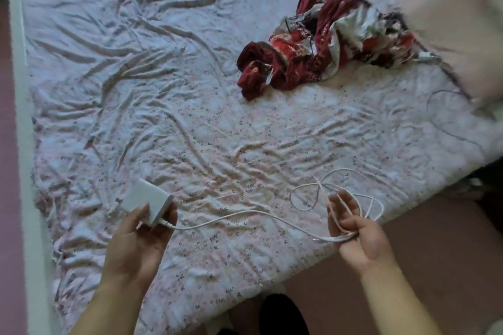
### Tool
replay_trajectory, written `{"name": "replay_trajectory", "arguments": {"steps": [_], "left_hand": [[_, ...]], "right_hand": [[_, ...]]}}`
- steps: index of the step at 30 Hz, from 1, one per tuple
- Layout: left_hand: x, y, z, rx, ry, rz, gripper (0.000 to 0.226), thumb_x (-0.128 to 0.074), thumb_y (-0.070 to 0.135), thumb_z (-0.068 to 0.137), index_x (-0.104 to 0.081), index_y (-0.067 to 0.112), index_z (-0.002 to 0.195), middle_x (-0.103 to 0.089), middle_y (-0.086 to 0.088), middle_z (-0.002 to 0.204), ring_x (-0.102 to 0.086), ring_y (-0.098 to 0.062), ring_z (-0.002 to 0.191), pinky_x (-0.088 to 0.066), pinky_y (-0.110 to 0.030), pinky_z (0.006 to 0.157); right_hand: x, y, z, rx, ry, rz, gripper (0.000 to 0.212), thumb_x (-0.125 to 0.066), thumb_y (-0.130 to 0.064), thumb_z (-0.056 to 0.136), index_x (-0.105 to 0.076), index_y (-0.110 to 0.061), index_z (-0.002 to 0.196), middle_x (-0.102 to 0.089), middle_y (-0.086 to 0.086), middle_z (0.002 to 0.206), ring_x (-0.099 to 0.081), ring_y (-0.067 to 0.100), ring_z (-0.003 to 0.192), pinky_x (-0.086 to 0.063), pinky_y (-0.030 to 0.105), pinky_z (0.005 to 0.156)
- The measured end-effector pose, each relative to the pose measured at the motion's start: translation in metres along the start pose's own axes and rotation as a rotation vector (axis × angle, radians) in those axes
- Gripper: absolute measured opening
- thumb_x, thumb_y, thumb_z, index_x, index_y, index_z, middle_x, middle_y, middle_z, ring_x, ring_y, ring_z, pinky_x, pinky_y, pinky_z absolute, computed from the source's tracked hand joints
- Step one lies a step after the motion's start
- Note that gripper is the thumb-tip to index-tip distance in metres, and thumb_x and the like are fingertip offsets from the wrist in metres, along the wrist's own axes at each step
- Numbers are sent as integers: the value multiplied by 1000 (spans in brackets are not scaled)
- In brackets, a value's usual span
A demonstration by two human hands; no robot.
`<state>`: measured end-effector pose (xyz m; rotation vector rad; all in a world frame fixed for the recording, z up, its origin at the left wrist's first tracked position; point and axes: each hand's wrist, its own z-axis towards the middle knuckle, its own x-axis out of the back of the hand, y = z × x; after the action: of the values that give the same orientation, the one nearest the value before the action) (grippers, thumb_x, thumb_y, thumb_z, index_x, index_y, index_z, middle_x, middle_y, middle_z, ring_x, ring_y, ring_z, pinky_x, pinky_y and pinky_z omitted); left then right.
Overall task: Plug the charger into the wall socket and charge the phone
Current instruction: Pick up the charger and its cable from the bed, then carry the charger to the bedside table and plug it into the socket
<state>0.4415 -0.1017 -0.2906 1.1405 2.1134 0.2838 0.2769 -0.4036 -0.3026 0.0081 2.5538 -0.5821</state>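
Charger [147, 202] gripped in left hand [141, 236], cable [337, 198] looped in right hand [353, 234], lower frame; plugging likely remains, no socket or phone visible.

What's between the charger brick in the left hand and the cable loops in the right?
In the head view, one white cable spans from the charger brick in the left hand to the right hand, over bare floral bedsheet.

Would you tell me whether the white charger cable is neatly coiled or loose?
Loose: the cable runs from the charger in the left hand to untidy loops over the right hand.
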Motion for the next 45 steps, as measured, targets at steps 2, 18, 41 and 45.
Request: {"name": "replay_trajectory", "arguments": {"steps": [2,18,41,45], "left_hand": [[-24,2,-24,18,-57,29,21,-46,11,93,-54,6,112,-58,-17,113,-61,-28,98,-59,-33,77],[-224,-108,-214,271,-374,224,14,-46,10,94,-49,3,107,-55,-19,113,-58,-29,105,-47,-39,92],[-342,-358,-413,497,-693,454,53,-53,14,92,-33,2,139,-41,-25,138,-59,-30,106,-55,-37,78],[-360,-378,-417,482,-682,489,49,-51,13,94,-33,1,138,-43,-28,135,-63,-32,103,-54,-38,74]], "right_hand": [[1,-17,-37,79,-5,13,51,-35,12,62,-71,-12,89,-76,6,82,-72,16,64,-57,20,55],[82,-158,-271,592,-102,311,24,-50,-30,85,-63,-10,90,-45,-4,54,-32,5,33,-25,17,33],[258,-309,-412,897,-35,685,40,-37,-37,96,-51,-14,66,-41,0,53,-32,12,42,-24,24,46],[268,-325,-410,909,-15,722,39,-36,-37,96,-49,-15,67,-39,-1,53,-31,12,42,-25,24,44]]}}
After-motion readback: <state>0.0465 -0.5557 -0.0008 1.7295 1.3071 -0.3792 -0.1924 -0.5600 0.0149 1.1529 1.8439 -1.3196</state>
